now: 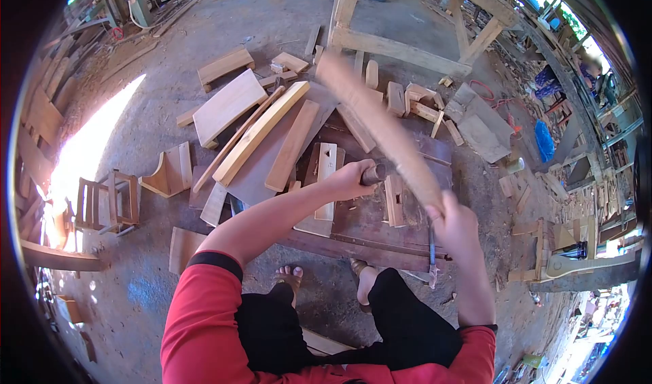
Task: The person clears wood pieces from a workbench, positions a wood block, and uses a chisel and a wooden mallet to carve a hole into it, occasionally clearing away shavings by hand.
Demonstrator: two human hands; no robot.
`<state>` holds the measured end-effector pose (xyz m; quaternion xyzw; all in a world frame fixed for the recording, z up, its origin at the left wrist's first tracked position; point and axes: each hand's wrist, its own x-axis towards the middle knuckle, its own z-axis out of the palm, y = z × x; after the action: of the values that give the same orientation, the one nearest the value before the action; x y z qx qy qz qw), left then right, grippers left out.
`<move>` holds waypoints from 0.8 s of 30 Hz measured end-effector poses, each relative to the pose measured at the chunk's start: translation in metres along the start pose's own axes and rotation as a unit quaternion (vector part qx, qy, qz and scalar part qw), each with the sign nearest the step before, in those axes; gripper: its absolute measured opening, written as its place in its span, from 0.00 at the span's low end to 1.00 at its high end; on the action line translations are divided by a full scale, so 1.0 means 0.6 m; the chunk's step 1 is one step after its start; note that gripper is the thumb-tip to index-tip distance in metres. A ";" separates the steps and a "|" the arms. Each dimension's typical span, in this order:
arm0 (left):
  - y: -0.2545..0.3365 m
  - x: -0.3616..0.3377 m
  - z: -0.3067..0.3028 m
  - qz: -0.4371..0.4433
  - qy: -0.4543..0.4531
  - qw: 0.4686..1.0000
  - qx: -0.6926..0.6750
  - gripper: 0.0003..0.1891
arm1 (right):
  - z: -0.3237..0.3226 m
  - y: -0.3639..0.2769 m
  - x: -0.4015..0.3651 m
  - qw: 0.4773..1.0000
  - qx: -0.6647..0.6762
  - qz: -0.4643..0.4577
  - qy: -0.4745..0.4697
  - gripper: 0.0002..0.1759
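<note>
My left hand (pixel 353 180) is closed around the round wooden handle of a chisel (pixel 373 174); its blade is hidden from me. Raised and blurred by motion, a long wooden club (pixel 380 122) is gripped at its narrow end by my right hand (pixel 454 222). Below my left hand lies a pale wood piece (pixel 326 197) with holes cut in it. A slotted block (pixel 394 200) sits just right of that hand. Both rest on a dark brown board (pixel 360 231), and a thin metal rod (pixel 432 251) lies near its right edge.
Loose planks and blocks, including a yellowish beam (pixel 261 133) and a wide board (pixel 229 109), lie beyond my left arm. A wooden trestle frame (pixel 401 50) stands ahead. Small wooden frames (pixel 109 200) stand at left; a blue bag (pixel 544 139) lies at right.
</note>
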<state>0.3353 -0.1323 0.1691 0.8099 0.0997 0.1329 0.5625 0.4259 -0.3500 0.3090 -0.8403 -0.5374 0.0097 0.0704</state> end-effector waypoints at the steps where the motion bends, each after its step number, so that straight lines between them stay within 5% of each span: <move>1: 0.007 -0.002 -0.006 -0.026 -0.015 0.999 0.016 0.19 | 0.002 0.006 -0.001 0.993 0.097 0.033 0.058 0.14; 3: 0.009 -0.003 -0.009 -0.053 -0.030 0.998 0.031 0.22 | 0.011 0.006 -0.001 0.972 0.192 0.067 0.115 0.12; 5: 0.002 -0.002 -0.008 -0.044 -0.035 0.998 0.010 0.21 | 0.031 -0.007 0.003 0.899 0.403 0.066 0.158 0.11; 7: -0.012 -0.001 -0.004 -0.013 -0.023 1.000 -0.002 0.20 | 0.044 0.011 0.008 0.947 0.298 0.080 0.090 0.11; 9: -0.020 0.001 0.001 0.021 -0.012 1.000 -0.016 0.19 | 0.023 0.016 0.019 0.999 -0.018 0.027 -0.039 0.11; 11: -0.022 0.005 -0.001 -0.003 -0.024 1.000 0.009 0.17 | -0.002 0.012 0.017 0.997 0.055 0.028 -0.038 0.14; 14: -0.005 -0.002 -0.008 -0.005 -0.017 1.000 -0.006 0.16 | -0.005 -0.004 0.006 0.905 0.387 0.073 0.161 0.09; 17: 0.005 -0.003 -0.008 -0.005 -0.019 1.000 0.000 0.16 | 0.033 0.009 0.006 0.886 0.448 0.064 0.100 0.10; 18: 0.003 -0.002 -0.007 -0.003 -0.019 1.000 0.001 0.16 | 0.038 0.016 0.011 0.983 0.178 0.008 0.048 0.13; 21: 0.000 -0.005 -0.008 0.005 -0.017 1.000 -0.024 0.15 | 0.021 0.017 0.010 0.999 0.035 -0.018 -0.016 0.15; 24: 0.001 -0.007 -0.010 -0.005 -0.017 0.999 -0.048 0.16 | 0.013 0.024 0.005 0.994 0.097 -0.004 0.055 0.15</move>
<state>0.3294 -0.1285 0.1712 0.7833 0.0875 0.1208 0.6034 0.4394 -0.3522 0.2999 -0.8265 -0.5328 0.0159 0.1812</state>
